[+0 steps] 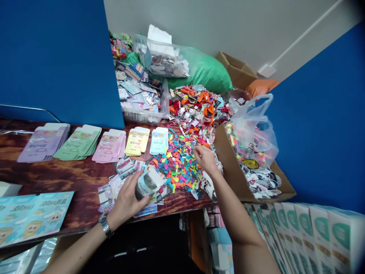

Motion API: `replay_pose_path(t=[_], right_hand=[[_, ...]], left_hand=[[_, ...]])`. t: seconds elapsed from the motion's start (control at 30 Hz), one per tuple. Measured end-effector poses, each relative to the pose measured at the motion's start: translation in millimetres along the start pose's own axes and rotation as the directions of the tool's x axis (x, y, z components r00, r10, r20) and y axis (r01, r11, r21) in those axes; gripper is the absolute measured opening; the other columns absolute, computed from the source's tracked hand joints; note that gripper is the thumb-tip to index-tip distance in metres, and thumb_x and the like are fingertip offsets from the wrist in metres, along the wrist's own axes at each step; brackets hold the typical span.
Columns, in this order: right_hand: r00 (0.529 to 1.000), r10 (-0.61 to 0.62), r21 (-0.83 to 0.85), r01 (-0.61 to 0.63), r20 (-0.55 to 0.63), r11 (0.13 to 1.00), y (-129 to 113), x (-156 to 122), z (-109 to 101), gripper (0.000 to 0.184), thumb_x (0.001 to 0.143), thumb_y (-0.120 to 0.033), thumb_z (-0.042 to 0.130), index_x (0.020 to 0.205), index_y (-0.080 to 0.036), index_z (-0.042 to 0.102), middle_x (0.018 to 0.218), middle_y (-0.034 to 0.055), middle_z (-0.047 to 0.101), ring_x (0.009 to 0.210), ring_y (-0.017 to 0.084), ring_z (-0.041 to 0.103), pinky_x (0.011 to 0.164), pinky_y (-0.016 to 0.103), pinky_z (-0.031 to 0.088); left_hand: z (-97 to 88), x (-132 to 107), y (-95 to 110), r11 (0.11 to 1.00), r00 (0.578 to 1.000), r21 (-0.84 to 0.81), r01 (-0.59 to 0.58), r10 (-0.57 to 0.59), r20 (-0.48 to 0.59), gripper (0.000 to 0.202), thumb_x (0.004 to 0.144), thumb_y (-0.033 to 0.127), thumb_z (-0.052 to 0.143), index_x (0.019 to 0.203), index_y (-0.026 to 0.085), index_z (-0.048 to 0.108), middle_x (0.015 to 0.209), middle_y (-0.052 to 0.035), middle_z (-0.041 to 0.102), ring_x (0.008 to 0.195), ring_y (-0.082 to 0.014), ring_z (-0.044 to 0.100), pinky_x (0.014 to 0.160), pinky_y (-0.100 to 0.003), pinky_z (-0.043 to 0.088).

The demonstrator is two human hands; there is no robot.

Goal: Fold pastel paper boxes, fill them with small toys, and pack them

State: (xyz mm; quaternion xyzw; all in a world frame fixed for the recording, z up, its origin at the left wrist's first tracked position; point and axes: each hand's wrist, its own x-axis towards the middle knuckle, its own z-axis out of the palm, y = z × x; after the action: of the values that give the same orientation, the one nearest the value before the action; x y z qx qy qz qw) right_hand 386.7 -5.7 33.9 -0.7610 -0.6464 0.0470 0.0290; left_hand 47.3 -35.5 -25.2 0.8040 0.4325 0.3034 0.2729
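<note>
My left hand (129, 199), with a metal watch on the wrist, is wrapped round a small light-blue box (148, 183). The box's top flaps stand up and its mouth faces right. Under it lie several printed cards (110, 193). My right hand (203, 156) reaches over a heap of small colourful pieces (181, 160) in blue, orange, yellow and green. Its fingers are pinched together at the heap's upper right; whatever they hold is too small to make out.
Stacks of flat boxes, among them purple (42, 142), green (78, 142), pink (110, 145), yellow (137, 140) and blue (159, 140), line the table. Behind are a card-filled clear bin (142, 115) and an orange-red pile (199, 106). A cardboard box (232, 179) with a plastic bag (256, 133) stands right.
</note>
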Motion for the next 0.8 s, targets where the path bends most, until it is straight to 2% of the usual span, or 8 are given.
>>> replay_pose_path(t=[0.13,0.23,0.33,0.5,0.6,0.7,0.73,0.8], right_hand=[[0.985,-0.13,0.094,0.12,0.116,0.988,-28.6,-7.5,12.1,0.027,0.093,-0.038,0.052,0.113,-0.026,0.065,0.083,-0.0014,0.071,0.074,0.015,0.063,0.067,0.022,0.043],[0.983,-0.11,0.083,0.099,0.149,0.992,-41.1,-5.5,26.2,0.028,0.088,-0.032,0.059,0.114,-0.025,0.064,0.074,-0.0009,0.069,0.068,0.017,0.062,0.061,0.023,0.039],[0.986,-0.096,0.066,0.088,0.135,0.994,-42.6,-2.7,30.3,0.015,0.09,-0.028,0.054,0.096,-0.023,0.067,0.078,0.0028,0.068,0.072,0.018,0.061,0.063,0.024,0.037],[0.988,-0.143,0.123,0.135,0.057,0.983,-39.9,-10.4,5.2,0.022,0.094,-0.03,0.048,0.084,-0.021,0.065,0.086,0.0046,0.064,0.082,0.017,0.058,0.074,0.025,0.04],[0.98,-0.199,0.351,0.195,-0.023,0.916,-51.8,-22.1,-17.7,0.024,0.095,-0.035,0.048,0.086,-0.02,0.065,0.079,0.002,0.061,0.072,0.015,0.055,0.068,0.025,0.04],[0.933,-0.356,0.579,0.313,-0.042,0.753,-77.1,-34.5,-32.8,0.025,0.096,-0.039,0.049,0.09,-0.019,0.064,0.076,0.0,0.06,0.064,0.012,0.053,0.06,0.023,0.039],[0.906,-0.422,0.594,0.363,-0.043,0.718,-86.8,-38.2,-34.2,0.023,0.096,-0.037,0.05,0.089,-0.019,0.064,0.077,0.0002,0.06,0.065,0.012,0.053,0.061,0.022,0.04],[0.858,-0.511,0.515,0.459,-0.045,0.724,-105.3,-44.8,-30.9,0.019,0.095,-0.031,0.052,0.087,-0.019,0.065,0.079,0.0018,0.061,0.07,0.012,0.055,0.064,0.022,0.041]], left_hand=[[-0.4,1.2,2.1,1.0,1.0,0.008,-0.006,0.006,0.006,0.074,0.077,0.032,0.068,0.141,0.019,0.033,0.126,-0.0135,0.054,0.117,-0.0288,0.056,0.099,-0.043,0.048],[-0.3,0.6,3.2,1.0,1.0,0.009,-0.005,0.005,0.004,0.073,0.077,0.031,0.068,0.14,0.019,0.034,0.126,-0.0133,0.055,0.117,-0.0285,0.055,0.099,-0.043,0.048],[-0.4,-0.8,3.5,1.0,1.0,0.006,-0.011,0.011,-0.003,0.073,0.077,0.032,0.068,0.14,0.019,0.033,0.127,-0.0134,0.055,0.118,-0.0288,0.055,0.099,-0.043,0.048],[-0.5,3.9,3.7,1.0,1.0,0.01,-0.013,0.014,-0.014,0.072,0.078,0.034,0.067,0.14,0.018,0.034,0.128,-0.0147,0.054,0.118,-0.0288,0.055,0.098,-0.042,0.048],[1.2,12.5,4.6,0.999,0.999,0.038,-0.012,0.013,-0.034,0.072,0.079,0.036,0.067,0.14,0.016,0.034,0.128,-0.0155,0.054,0.118,-0.029,0.055,0.098,-0.042,0.048],[3.4,20.4,6.6,0.997,0.998,0.069,-0.043,0.046,-0.04,0.075,0.078,0.034,0.067,0.142,0.016,0.032,0.129,-0.0158,0.053,0.118,-0.0297,0.053,0.099,-0.044,0.046],[3.9,22.0,7.6,0.995,0.998,0.079,-0.053,0.056,-0.036,0.076,0.078,0.033,0.066,0.143,0.015,0.031,0.129,-0.0157,0.053,0.118,-0.0298,0.053,0.1,-0.044,0.046],[4.4,23.0,9.7,0.993,0.997,0.1,-0.062,0.065,-0.029,0.077,0.078,0.03,0.066,0.144,0.015,0.029,0.128,-0.0155,0.053,0.117,-0.03,0.052,0.1,-0.045,0.045]])
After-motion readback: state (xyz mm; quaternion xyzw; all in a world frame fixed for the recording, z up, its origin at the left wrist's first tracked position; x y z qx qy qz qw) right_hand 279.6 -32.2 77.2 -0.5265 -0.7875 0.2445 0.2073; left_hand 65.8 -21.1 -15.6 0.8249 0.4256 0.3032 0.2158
